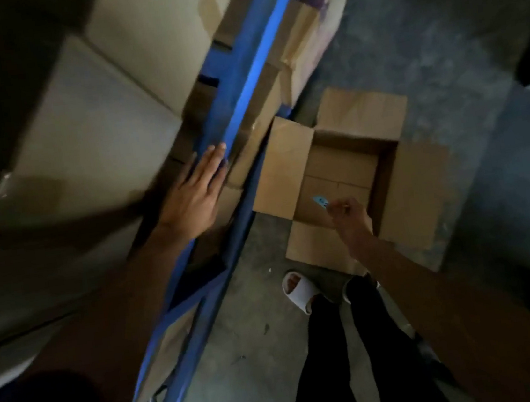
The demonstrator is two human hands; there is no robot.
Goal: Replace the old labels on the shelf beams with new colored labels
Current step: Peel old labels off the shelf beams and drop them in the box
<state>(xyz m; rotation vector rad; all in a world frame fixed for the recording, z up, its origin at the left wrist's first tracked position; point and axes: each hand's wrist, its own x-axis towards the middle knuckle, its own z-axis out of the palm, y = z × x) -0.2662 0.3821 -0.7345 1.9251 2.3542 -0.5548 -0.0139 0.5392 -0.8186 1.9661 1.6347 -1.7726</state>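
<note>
Bare forearms reach out from the bottom corners of the view, the nearest things to the camera. The left hand (194, 189) lies flat and open, fingers straight and together, with its fingertips touching the blue shelf beam (252, 78) that runs diagonally away from it. Pale cartons (93, 121) sit on the shelf to the left of that hand. The right hand (348, 214) is pinched closed on a small blue label (319, 201), which sticks out from the fingertips toward the left; the print on it is too blurred to read. This hand hangs over an open cardboard box (290, 171) standing on the grey concrete floor (439, 55), its flaps spread outward; the inside looks bare apart from the label above it. Below the right hand a white slipper (299, 288) and dark trousers (330, 360) show. The room is dim.
</note>
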